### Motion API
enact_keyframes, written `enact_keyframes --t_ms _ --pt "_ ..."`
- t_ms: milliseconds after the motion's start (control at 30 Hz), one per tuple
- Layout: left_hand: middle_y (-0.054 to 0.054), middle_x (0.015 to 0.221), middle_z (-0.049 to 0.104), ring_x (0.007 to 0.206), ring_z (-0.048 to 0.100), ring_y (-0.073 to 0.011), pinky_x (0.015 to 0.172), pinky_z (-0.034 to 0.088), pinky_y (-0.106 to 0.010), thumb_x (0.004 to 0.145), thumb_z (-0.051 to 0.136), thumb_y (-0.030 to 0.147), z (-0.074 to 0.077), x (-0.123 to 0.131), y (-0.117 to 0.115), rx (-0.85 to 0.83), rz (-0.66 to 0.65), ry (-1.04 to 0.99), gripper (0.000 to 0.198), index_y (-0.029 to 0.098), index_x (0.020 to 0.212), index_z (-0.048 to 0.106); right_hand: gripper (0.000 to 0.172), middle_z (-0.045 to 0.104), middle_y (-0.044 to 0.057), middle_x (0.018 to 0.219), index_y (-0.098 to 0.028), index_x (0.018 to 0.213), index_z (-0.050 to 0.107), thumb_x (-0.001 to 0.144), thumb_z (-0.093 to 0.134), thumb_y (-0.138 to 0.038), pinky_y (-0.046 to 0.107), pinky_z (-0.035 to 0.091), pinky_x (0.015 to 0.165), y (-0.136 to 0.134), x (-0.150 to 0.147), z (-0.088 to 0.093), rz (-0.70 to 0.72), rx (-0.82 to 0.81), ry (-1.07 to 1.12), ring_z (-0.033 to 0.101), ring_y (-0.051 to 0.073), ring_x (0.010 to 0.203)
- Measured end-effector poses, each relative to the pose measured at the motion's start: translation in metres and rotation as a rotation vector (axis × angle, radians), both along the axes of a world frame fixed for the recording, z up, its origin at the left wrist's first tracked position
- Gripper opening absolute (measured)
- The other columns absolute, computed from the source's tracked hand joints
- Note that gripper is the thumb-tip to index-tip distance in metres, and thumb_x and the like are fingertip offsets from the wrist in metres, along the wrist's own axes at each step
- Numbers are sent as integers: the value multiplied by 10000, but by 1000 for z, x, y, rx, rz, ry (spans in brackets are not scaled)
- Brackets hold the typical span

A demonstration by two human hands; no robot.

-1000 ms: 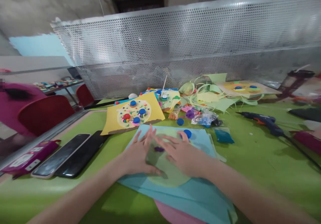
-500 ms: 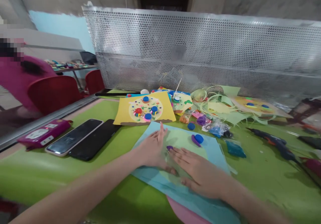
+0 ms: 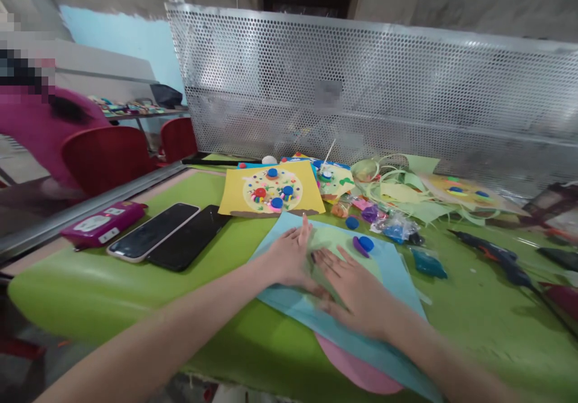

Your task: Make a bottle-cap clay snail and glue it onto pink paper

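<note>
Both hands are over a light blue paper sheet (image 3: 280, 297) with a pale green paper shape (image 3: 332, 240) on it. My left hand (image 3: 293, 261) stands on its edge at the sheet's left part, fingers stretched out. My right hand (image 3: 352, 294) lies flat, palm down, fingers spread and pointing at the left hand. A small dark purple bit of clay (image 3: 313, 257) peeks out by the right fingertips; whatever lies under the palm is hidden. Farther up the sheet sit a blue bottle cap (image 3: 366, 244) and a curved purple clay strip (image 3: 360, 247).
A yellow card (image 3: 230, 192) with decorated caps lies behind the sheet. Left are two phones (image 3: 153, 231) and a purple power strip (image 3: 103, 225). Right are clay packets (image 3: 427, 263), paper scraps (image 3: 419, 189) and a glue gun (image 3: 494, 255). A perforated metal panel (image 3: 361, 90) closes the back.
The view has shifted, so the table appears farther right and slightly higher. The right fingers have spread and now cover most of the small purple clay bit. The left hand keeps its place on the sheet.
</note>
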State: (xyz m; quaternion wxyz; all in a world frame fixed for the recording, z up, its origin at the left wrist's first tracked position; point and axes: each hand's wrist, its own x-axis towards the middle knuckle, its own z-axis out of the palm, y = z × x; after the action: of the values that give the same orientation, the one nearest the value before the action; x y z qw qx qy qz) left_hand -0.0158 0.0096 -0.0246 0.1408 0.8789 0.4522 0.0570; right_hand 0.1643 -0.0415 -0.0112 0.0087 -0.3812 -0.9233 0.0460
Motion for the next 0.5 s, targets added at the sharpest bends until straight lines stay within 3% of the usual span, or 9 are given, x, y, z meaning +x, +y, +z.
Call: enact_keyframes --t_ms 133,300,400,500 --pt "-223 1487 97 1374 148 -271 1106 158 -344 520 586 694 -2 0 0 6 11 -8 1361 -13 1362 -215 739 171 203 1457 29 1393 201 897 302 -509 473 150 1121 10 -9 -3 34 -85 17 170 290 1356" --pt "-219 1489 87 1371 151 -291 1109 171 -375 484 576 729 2 -2 -3 -33 2 -31 1376 7 1381 -177 695 90 110 1486 -72 1424 155 908 269 -523 455 174 1117 -9 15 -2 52 -170 29 120 265 1366" --pt "-207 1492 62 1374 116 -307 1114 147 -406 477 579 729 3 0 -4 -72 14 -29 1373 26 1388 -169 723 73 123 1481 -56 1422 149 897 300 -530 458 180 1114 -16 17 0 67 -199 13 113 276 1364" --pt "-228 1485 70 1375 123 -296 1118 138 -391 456 619 691 3 2 -3 -75 14 -11 1404 2 1379 -184 746 116 169 1468 -11 1410 180 891 314 -529 477 191 1107 -7 0 3 48 -186 23 146 296 1357"
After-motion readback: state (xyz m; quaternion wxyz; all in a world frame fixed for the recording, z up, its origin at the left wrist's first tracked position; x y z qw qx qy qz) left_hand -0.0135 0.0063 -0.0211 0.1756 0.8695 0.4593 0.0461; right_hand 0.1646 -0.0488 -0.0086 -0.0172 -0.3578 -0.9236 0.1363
